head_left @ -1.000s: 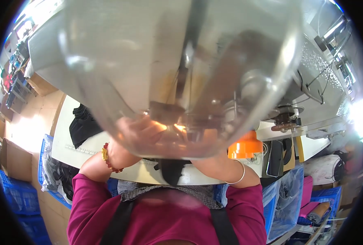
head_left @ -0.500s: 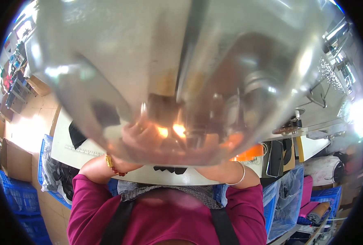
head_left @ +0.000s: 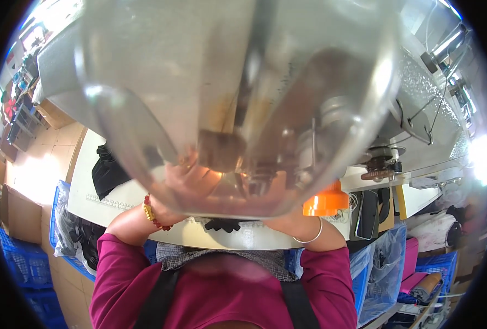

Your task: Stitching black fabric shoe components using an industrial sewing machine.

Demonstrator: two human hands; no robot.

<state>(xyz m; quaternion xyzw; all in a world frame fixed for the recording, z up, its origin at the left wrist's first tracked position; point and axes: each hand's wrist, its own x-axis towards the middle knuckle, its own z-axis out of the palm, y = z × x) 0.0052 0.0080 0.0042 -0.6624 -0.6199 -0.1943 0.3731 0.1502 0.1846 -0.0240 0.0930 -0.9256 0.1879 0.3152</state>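
Note:
A large, see-through, curved sheet (head_left: 232, 66) hangs close in front and blurs what is behind it. My left hand (head_left: 191, 178), with a gold and red bracelet at the wrist, shows faintly through its lower part, over the white table (head_left: 84, 189). My right hand (head_left: 276, 194), with a silver bangle, reaches behind the sheet's lower right. Both hands' fingers are too smeared to read. Between the wrists, black ruffled fabric (head_left: 222, 225) lies at the table's near edge. More black cloth (head_left: 109, 172) lies left of my left hand.
Right of my right hand stands an orange cap (head_left: 327, 200). Beyond it are a phone (head_left: 367, 214) and metal sewing machine parts (head_left: 379, 164). A ruler (head_left: 112, 202) lies on the table's left. Blue baskets (head_left: 24, 263) stand left, and a plastic-lined bin (head_left: 383, 274) stands right.
The clear sheet's edges appear narrower in view, uncovering more of the orange cap, the machine parts and the left black cloth. My right wrist has shifted slightly left.

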